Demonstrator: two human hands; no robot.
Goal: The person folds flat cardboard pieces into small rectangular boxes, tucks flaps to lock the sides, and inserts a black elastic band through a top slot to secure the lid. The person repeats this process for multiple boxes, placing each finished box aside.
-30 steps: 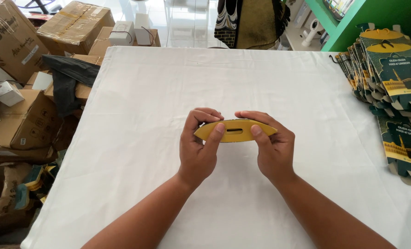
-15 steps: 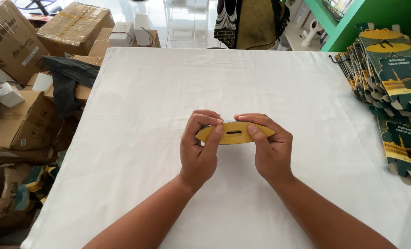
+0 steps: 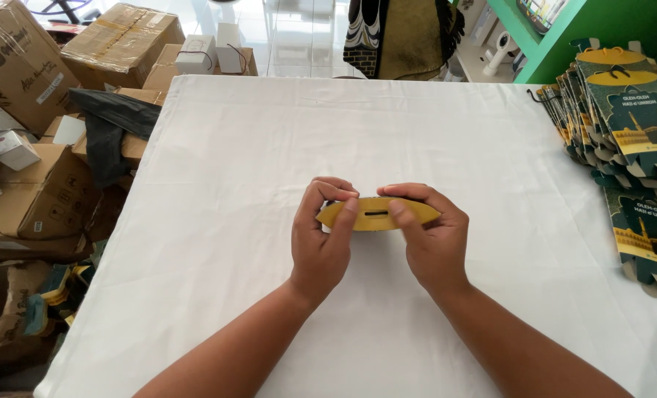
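Now, held piece: a yellow leaf-shaped card piece (image 3: 376, 214) with a small dark slot, at the middle of the white table (image 3: 218, 221).
Left hand (image 3: 321, 243): fingers clenched on the piece's left end.
Right hand (image 3: 432, 239): fingers grasp its right end.
Far right: stacked green printed cartons (image 3: 623, 118).
Left: cardboard boxes (image 3: 41, 199).
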